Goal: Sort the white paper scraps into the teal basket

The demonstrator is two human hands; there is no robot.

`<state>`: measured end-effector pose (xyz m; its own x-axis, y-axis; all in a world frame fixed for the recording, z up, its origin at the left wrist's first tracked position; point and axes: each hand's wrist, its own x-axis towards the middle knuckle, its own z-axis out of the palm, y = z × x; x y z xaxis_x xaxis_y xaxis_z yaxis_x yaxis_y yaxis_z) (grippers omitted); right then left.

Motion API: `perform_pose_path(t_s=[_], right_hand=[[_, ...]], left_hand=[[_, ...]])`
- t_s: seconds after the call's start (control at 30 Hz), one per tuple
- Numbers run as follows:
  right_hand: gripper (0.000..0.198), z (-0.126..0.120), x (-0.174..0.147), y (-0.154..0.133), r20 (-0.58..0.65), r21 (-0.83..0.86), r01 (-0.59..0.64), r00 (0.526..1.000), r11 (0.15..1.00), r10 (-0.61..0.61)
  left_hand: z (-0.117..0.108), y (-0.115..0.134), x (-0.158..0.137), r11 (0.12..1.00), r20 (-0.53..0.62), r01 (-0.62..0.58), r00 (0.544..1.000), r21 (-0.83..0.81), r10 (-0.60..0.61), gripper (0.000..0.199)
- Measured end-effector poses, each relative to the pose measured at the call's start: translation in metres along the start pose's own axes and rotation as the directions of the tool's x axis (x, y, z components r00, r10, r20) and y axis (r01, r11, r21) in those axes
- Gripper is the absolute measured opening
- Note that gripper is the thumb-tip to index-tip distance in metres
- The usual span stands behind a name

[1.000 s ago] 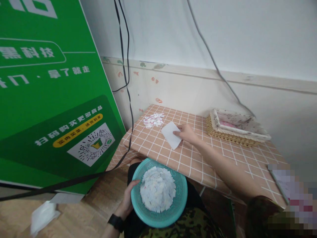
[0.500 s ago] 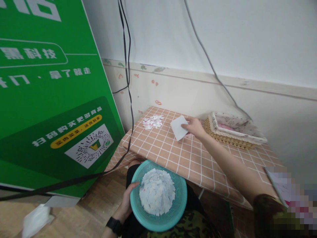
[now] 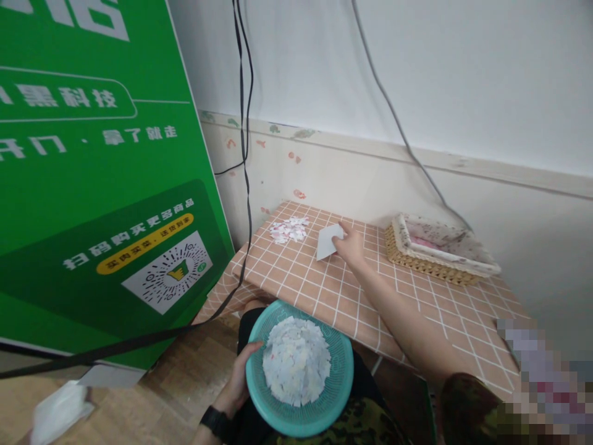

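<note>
A teal plastic colander rests on my lap, heaped with white paper scraps. My left hand grips its left rim, thumb over the edge and the other fingers hidden below. Over the table, my right hand pinches a white card by its right side, thumb against the near face. The card is tilted up and appears to touch or hover just above the cloth; I cannot tell which. Left of the card lies a small pile of torn paper pieces with pinkish marks.
A checked brown cloth covers the table. At its back right stands a lined wicker basket with something pink inside. A black cable hangs in front of the table's left end, beside a green printed panel. White plastic lies lower left.
My right hand has shifted slightly left with the white card, which has turned to a narrower angle. My left hand still holds the colander. The view has shifted a little.
</note>
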<state>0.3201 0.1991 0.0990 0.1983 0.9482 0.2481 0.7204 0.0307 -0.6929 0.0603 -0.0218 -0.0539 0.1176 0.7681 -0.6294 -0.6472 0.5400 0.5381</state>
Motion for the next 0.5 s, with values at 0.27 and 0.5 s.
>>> perform_pose_path(t_s=[0.27, 0.5], right_hand=[[0.057, 0.0087, 0.0011, -0.0036, -0.043, -0.049, 0.036, 0.998, 0.998, -0.038], [0.053, 0.0035, 0.0056, -0.0029, -0.019, -0.091, 0.003, 1.000, 0.996, -0.005]], left_hand=[[-0.0013, -0.0010, 0.0005, 1.000, 0.020, -0.018, 1.000, 0.013, 0.018, 0.021], [-0.0018, -0.0006, 0.0000, 1.000, 0.049, 0.000, 0.999, -0.005, 0.000, 0.022]])
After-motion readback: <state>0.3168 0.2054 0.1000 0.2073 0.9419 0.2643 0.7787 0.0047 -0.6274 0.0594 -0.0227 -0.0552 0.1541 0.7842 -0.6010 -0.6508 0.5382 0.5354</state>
